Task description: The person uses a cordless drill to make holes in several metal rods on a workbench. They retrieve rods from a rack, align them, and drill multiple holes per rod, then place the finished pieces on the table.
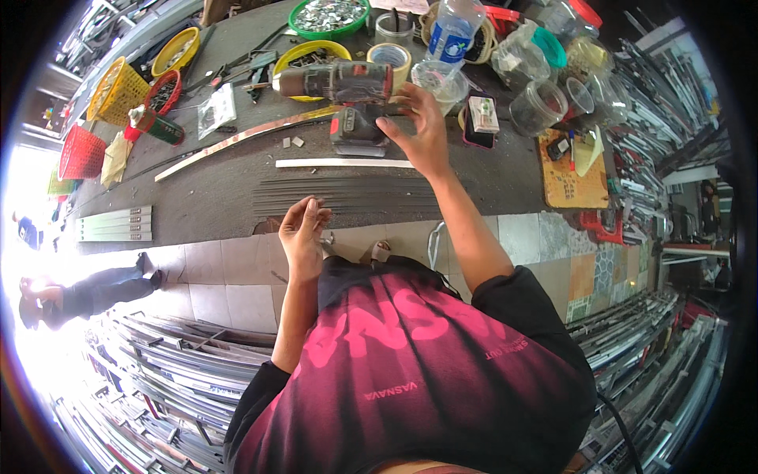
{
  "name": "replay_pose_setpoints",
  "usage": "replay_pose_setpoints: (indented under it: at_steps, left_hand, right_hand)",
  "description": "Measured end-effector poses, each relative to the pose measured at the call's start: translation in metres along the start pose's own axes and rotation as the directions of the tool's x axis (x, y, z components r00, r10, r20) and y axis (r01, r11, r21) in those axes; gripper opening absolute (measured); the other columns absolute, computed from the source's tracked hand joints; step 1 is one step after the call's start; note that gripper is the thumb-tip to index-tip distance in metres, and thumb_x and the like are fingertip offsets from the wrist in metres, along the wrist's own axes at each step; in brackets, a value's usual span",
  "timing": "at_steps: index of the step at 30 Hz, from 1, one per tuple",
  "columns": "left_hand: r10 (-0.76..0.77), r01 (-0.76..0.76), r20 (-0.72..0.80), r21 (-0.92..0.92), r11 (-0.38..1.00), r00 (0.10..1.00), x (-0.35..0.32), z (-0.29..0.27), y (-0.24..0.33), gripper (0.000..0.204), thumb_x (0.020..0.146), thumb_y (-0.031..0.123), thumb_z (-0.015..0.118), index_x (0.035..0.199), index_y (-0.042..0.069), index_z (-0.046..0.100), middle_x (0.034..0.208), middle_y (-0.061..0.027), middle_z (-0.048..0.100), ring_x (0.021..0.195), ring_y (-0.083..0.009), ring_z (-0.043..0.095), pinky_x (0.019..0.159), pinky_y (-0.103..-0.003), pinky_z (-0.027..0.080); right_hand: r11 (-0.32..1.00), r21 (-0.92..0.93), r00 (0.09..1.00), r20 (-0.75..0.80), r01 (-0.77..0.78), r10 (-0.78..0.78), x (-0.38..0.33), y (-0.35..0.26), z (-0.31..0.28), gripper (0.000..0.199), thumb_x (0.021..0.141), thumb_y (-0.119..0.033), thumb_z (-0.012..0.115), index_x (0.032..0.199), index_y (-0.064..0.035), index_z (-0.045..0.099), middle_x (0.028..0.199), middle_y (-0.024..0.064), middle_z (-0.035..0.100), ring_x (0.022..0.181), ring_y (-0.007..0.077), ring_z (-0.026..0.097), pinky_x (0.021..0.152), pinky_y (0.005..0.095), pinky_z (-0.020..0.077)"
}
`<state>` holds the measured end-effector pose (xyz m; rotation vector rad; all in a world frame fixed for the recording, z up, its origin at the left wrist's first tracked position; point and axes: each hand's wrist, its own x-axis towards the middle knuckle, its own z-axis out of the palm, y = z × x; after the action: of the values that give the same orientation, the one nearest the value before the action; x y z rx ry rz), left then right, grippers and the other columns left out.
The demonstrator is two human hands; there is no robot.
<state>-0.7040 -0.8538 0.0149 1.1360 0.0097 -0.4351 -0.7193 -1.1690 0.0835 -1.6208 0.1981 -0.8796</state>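
A cordless drill [347, 81] stands upright on its battery on the dark workbench [213, 186], its nose toward the left. My right hand [422, 130] is at the drill's rear, with thumb and fingers spread apart beside the handle; whether it touches the drill I cannot tell. My left hand [302, 229] hovers over the bench's near edge, fingertips pinched together; what sits between them, if anything, is too small to name. Between my hands and the drill lie a pale flat strip [343, 163] and several thin dark rods [347, 193] side by side.
Behind the drill stand a yellow basket [335, 49], a green basket [300, 28] of small metal parts, a water bottle [454, 35] and clear jars [538, 103]. A phone [479, 136] and a wooden board [564, 186] lie rightward. A person [87, 299] is at far left.
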Motion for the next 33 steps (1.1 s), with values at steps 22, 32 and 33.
replay_pose_setpoints:
  at_steps: [22, 32, 33]
  left_hand:
    - [0.381, 0.179, 0.561, -0.702, 0.689, 0.735, -0.014, 0.078, 0.13, 0.013, 0.123, 0.016, 0.063, 0.135, 0.012, 0.063, 0.151, -0.0162, 0.073, 0.145, -0.0475, 0.07, 0.115, -0.06, 0.068]
    - [0.13, 0.37, 0.638, -0.588, 0.719, 0.759, -0.025, 0.114, 0.089, 0.012, 0.122, 0.011, 0.064, 0.133, 0.008, 0.061, 0.153, -0.0136, 0.07, 0.142, -0.0444, 0.074, 0.108, -0.05, 0.074]
    - [0.107, 0.394, 0.644, -0.583, 0.711, 0.758, -0.026, 0.116, 0.086, 0.012, 0.122, 0.011, 0.065, 0.133, 0.008, 0.062, 0.153, -0.0134, 0.07, 0.141, -0.044, 0.075, 0.107, -0.05, 0.074]
  right_hand:
    - [0.998, -0.064, 0.785, 0.619, 0.012, 0.03, -0.066, -0.136, -0.09, 0.033, 0.095, -0.022, 0.089, 0.121, -0.0041, 0.08, 0.113, -0.0014, 0.082, 0.093, 0.0074, 0.076, 0.073, 0.0268, 0.062]
    - [0.949, -0.295, 0.91, 0.414, 0.115, 0.019, -0.149, -0.13, -0.13, 0.043, 0.088, -0.025, 0.099, 0.123, -0.0071, 0.081, 0.111, 0.0029, 0.083, 0.094, 0.0171, 0.079, 0.079, 0.0347, 0.0593]
    - [0.881, -0.429, 0.898, 0.439, 0.198, 0.012, -0.154, -0.136, -0.132, 0.046, 0.093, -0.03, 0.098, 0.131, -0.0104, 0.08, 0.118, 0.001, 0.082, 0.097, 0.0193, 0.078, 0.081, 0.0376, 0.0569]
